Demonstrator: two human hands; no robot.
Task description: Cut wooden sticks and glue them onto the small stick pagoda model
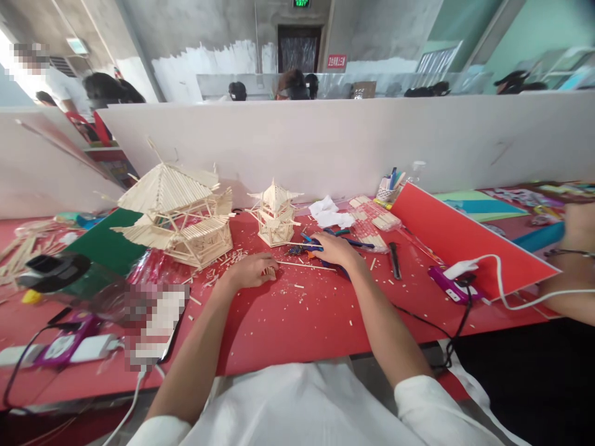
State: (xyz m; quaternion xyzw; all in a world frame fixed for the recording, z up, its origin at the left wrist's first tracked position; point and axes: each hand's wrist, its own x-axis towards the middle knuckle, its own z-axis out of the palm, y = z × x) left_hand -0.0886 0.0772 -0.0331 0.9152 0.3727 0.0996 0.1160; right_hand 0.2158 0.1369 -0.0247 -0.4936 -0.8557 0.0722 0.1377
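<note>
My left hand (253, 272) lies low over the red table with its fingers curled in; small pale pieces show at the fingertips, too small to name. One end of a thin wooden stick (307, 266) is beside it. To the right, my right hand (333, 249) is bent over a dark blue glue gun (303, 249), partly covering it; its grip on it is partly hidden. Just behind stands a small pagoda model of wooden sticks (275, 217). A larger stick pavilion (179, 214) is at the left, its roof tilted.
Wood scraps litter the red table (279, 334). A phone (162, 322), a clear bottle (88, 291) and a power strip (67, 344) lie left. Stick packs (372, 223), a black-handled tool (395, 260), a red board (460, 235) and another person's arm (574, 272) are right.
</note>
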